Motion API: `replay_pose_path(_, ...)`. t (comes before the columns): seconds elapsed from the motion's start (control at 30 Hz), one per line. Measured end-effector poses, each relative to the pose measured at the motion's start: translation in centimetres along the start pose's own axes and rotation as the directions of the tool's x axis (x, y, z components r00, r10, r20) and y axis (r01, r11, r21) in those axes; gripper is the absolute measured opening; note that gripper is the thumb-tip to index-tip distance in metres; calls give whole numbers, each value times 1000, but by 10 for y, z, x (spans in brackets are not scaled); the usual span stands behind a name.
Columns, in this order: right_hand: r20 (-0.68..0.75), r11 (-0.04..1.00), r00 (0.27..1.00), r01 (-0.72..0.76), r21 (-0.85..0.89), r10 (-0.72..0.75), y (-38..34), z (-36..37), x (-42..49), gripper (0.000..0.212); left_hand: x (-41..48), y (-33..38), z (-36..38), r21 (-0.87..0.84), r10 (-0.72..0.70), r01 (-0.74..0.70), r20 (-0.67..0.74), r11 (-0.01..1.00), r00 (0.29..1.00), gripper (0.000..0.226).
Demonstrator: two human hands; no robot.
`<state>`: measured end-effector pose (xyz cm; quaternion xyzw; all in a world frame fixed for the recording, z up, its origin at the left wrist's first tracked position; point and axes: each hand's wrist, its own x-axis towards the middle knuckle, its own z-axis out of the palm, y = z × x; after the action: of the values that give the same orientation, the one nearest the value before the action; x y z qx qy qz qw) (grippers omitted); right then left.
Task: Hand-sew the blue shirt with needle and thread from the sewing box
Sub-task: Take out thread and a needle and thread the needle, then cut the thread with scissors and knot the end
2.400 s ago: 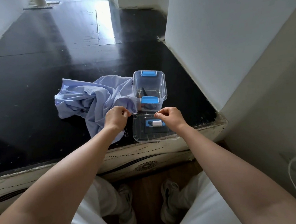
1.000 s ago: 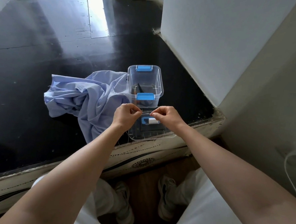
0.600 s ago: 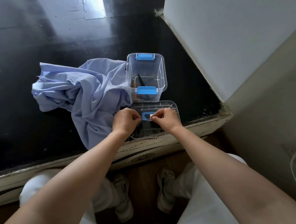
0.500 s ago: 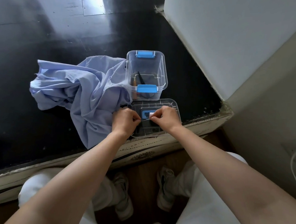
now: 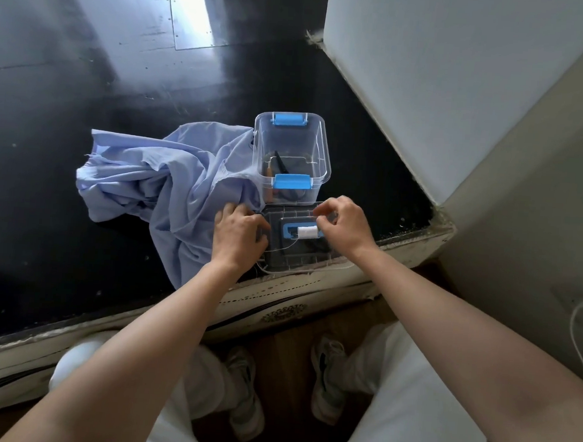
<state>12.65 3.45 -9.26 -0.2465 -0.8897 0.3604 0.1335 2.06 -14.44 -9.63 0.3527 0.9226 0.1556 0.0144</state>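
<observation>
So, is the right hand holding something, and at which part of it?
The right hand pinches a thin strand between thumb and forefinger, above the white spool; whether it is thread or needle is too fine to tell.

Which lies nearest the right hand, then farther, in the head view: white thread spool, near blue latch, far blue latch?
1. White thread spool, just left of the right hand.
2. Near blue latch, beyond the spool.
3. Far blue latch, farthest back.
</observation>
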Motion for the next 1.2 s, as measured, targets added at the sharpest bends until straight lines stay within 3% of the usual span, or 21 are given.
replay_pose_path(0.1,-105,999,994,41,11,-40,-7,-4,8,8,7,1,-9,-39,-2,-1,-93,999,996,15)
replay_pose_path(0.27,160,999,987,-22,-35,27,-9,2,10,10,11,6,-12,-53,28,-28,-4,998,1000,16)
replay_pose_path(0.37,69,998,997,-19,-57,23,-1,6,5,8,10,8,-9,-75,43,-45,-20,996,999,18)
replay_pose_path(0.47,-113,997,991,76,-9,-77,-2,-1,9,11,16,11,-14,-168,20,-45,-148,985,989,22)
replay_pose_path(0.57,-128,984,976,177,-15,-177,-11,-11,23,45,29,22,-25,-296,-62,1,-194,955,979,27)
replay_pose_path(0.63,34,985,988,154,-82,-152,-17,-12,34,67,43,25,-27,-402,-210,158,-89,902,974,38)
replay_pose_path(0.7,175,984,982,99,-145,-73,-20,-8,39,68,60,23,-26,-473,-384,362,53,803,922,52)
replay_pose_path(0.77,170,987,984,83,-138,-59,-19,-5,41,57,74,18,-26,-625,-483,501,218,599,848,54)
replay_pose_path(0.83,113,991,991,89,-101,-77,-16,-4,43,48,83,19,-28,-738,-463,564,379,371,801,43)
replay_pose_path(0.9,73,992,993,99,-74,-93,-12,-5,45,43,88,20,-29,-769,-421,575,440,279,793,32)
replay_pose_path(1.1,47,998,997,65,-24,-64,-5,-15,45,22,88,28,-23,-797,-437,561,433,224,789,16)
replay_pose_path(1.2,-51,996,998,34,-87,-38,-10,-20,47,18,87,33,-23,-816,-405,491,356,304,842,18)
